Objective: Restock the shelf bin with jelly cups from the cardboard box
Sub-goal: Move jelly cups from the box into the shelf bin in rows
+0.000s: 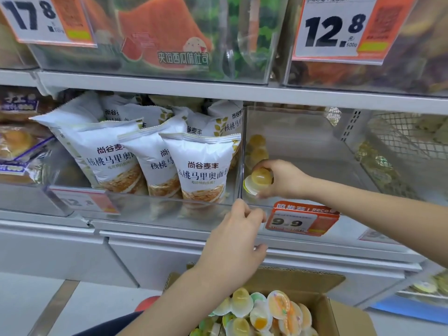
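i read the right hand (282,178) as curled round one yellow jelly cup (258,183), thumb on top and fingers beneath, lid turned toward 9 o'clock. it holds the cup inside the clear shelf bin (303,141), low and close to the bin's left wall, probably so the cup can be set beside the few yellow cups (258,149) already stacked at 12 o'clock of it.

the left hand (236,235) sits at 7 o'clock of the right hand, outside the bin, fingers curled over the bin's front lip and thumb below it. i cannot tell whether it carries a cup; i judge that it steadies or tips the front edge.

edges to mind: the transparent divider at 9 o'clock, which separates the bin from the white bread bags (203,166); the front lip carrying the 9.9 price tag (301,220); the shelf above at 12 o'clock.

open room: the bin floor from 1 to 3 o'clock of the right hand shows no cups, so placement can spread that way. the cardboard box (322,309) at 6 o'clock holds many more jelly cups (261,314), so restocking appears early.
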The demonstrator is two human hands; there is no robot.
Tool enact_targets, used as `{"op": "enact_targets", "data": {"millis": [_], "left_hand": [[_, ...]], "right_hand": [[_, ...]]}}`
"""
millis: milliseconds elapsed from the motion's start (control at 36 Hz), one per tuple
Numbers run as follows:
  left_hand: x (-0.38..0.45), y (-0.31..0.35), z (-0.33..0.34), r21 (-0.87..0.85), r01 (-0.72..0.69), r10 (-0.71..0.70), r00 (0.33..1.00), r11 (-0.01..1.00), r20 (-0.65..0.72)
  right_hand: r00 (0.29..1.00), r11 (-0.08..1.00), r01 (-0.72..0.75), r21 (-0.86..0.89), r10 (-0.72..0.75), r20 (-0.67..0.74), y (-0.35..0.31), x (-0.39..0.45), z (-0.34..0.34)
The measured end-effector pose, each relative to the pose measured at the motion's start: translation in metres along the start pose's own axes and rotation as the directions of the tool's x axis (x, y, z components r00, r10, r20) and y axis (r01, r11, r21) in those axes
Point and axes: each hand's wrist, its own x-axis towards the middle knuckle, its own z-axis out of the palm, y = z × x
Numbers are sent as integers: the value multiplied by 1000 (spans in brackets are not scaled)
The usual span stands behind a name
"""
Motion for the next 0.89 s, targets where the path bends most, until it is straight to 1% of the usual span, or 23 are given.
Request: {"op": "enact_targets", "data": {"millis": [417,667,722,778,889], "left_hand": [[1,1,3,-5,13,-13,1000,1000,-5],[0,-4,7,-6,-16,15,998,1000,-58],[-1,-5,8,-13,-25,24,998,1000,-66],[-2,-7,9,-26,-37,35,997,999,-72],[-7,-10,13,-59,-44,39,996,997,-82]], "right_hand": [[1000,1000,21,13,-21,-4,-3,0,0],[998,998,56,-21,-56,28,-1,-2,-5],[999,998,51,-31,-51,3,0,-5,-13],[998,999,32,-23,-34,-55,0,-13,-25],[971,995,29,94,-6,-238,-3,-55,-49]]}}
